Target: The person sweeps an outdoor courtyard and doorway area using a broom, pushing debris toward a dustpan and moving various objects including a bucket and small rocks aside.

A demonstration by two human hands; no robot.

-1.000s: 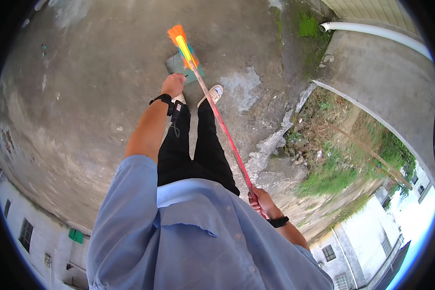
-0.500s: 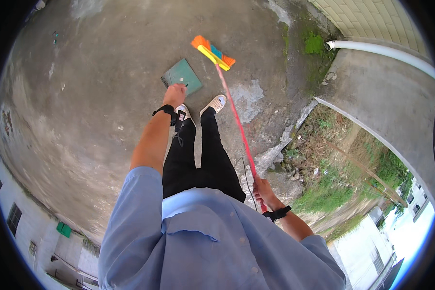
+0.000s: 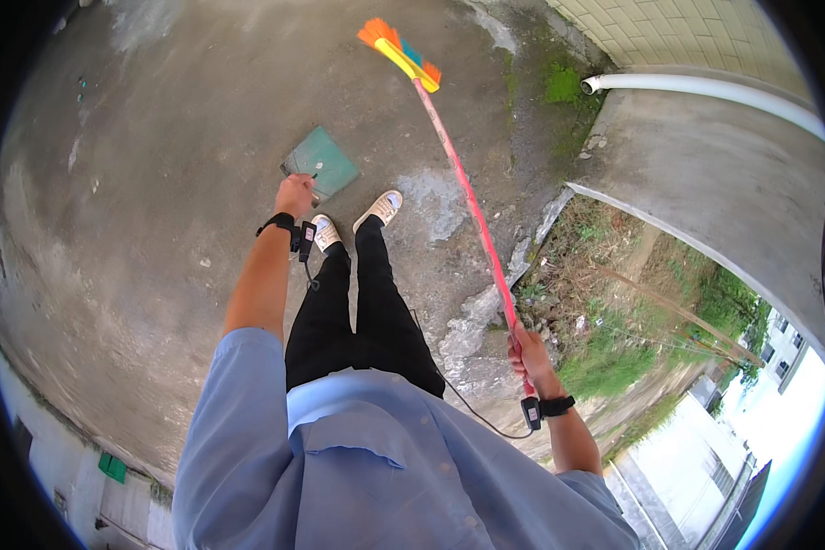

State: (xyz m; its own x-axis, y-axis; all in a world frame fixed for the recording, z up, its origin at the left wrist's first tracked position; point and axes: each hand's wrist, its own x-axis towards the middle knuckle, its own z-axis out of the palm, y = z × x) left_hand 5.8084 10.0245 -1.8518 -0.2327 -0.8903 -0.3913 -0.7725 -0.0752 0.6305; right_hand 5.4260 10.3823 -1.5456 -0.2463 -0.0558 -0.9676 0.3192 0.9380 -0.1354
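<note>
My right hand [image 3: 530, 356] is wrapped round the red and pink handle of a broom [image 3: 472, 197], near its top end. The broom slants away to the far middle, where its yellow head carries orange and teal bristles. My left hand [image 3: 295, 195] is closed at the near edge of a flat green dustpan [image 3: 325, 160], fingers curled round what looks like its handle, seen almost end-on. A dark tip pokes out beside the fingers. One small pale bit lies on the dustpan. The handle's lower part is hidden by the hand.
My shoes [image 3: 381, 209] stand just behind the dustpan on the concrete ground [image 3: 156, 183]. To the right, a broken edge drops to a weedy slope [image 3: 605, 339]. A white pipe [image 3: 697, 87] runs along the wall at far right. Cords hang from my wristbands.
The broom has swung up and away, its head farther off, while my right hand has shifted right. My left hand and the dustpan appear lower and farther left as the view shifts.
</note>
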